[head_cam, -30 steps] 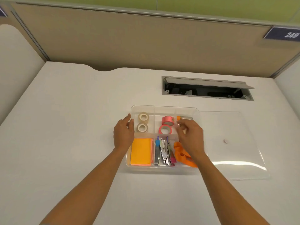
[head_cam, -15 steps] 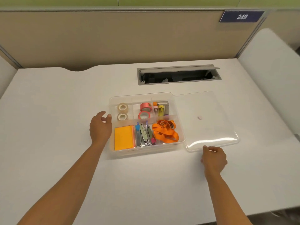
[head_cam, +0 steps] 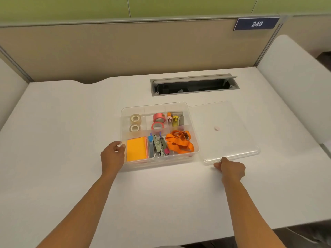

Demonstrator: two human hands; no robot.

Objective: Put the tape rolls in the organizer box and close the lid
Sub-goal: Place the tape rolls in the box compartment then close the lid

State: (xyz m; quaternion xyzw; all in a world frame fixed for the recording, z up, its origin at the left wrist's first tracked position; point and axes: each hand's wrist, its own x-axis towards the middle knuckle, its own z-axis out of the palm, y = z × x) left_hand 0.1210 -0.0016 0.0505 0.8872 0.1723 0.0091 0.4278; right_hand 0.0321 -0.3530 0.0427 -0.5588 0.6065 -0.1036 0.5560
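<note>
The clear organizer box [head_cam: 186,108] stands open in the middle of the white desk. Two pale tape rolls [head_cam: 135,122] lie in its back-left compartment. Two pink tape rolls [head_cam: 158,121] lie in the back-middle one. The clear lid [head_cam: 225,140] lies flat on the desk to the right of the box. My left hand [head_cam: 112,156] grips the box's front-left wall. My right hand [head_cam: 231,169] is curled at the lid's near edge, thumb and fingers pinching the rim.
The box also holds an orange notepad [head_cam: 136,149], staplers [head_cam: 158,144], an orange lanyard [head_cam: 180,142] and small items at the back right. An open cable slot [head_cam: 194,85] lies behind. A beige partition stands at the desk's rear.
My right hand left the box's back compartments and went to the lid's near edge, now closing on it. My left hand slid down to the box's front-left wall.
</note>
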